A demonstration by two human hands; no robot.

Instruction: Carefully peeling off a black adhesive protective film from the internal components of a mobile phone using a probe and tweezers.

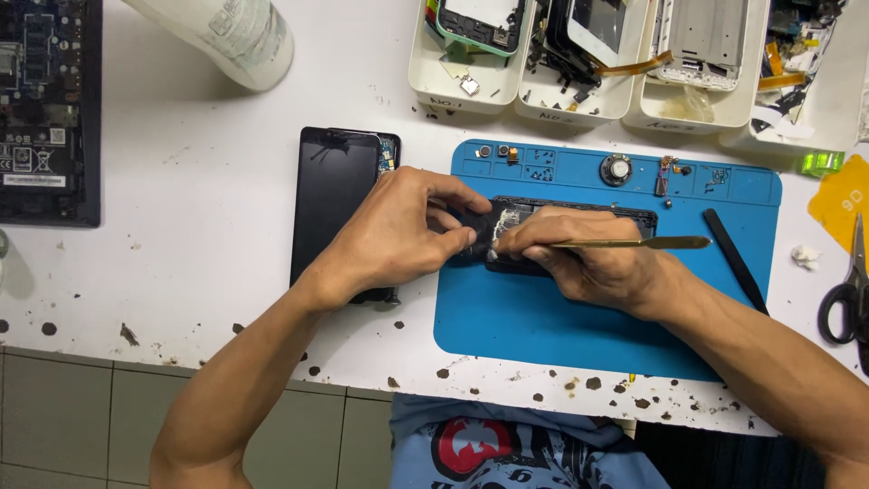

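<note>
- Blue shirt (pixel 507 448) shows at the bottom edge, closest to me, below the spotted table (pixel 199 272).
- Across the table lies the blue mat (pixel 543 326); small parts sit in the compartments along its far rim, and a black stick (pixel 735 261) rests on its right side.
- Beside the mat on the left lies a black phone (pixel 330 199), partly hidden by my left wrist.
- Trays (pixel 634 100) of phone parts line the far edge; scissors (pixel 846 299) are at the right, a laptop (pixel 45 109) at the far left.
- On the mat lies the open phone (pixel 579 210), mostly covered by both hands.
- Left hand (pixel 398 231) pinches its left end, fingers curled tight.
- Right hand (pixel 588 258) grips a brass tool (pixel 634 243) by its left end, blade pointing right, knuckles over the phone.
</note>
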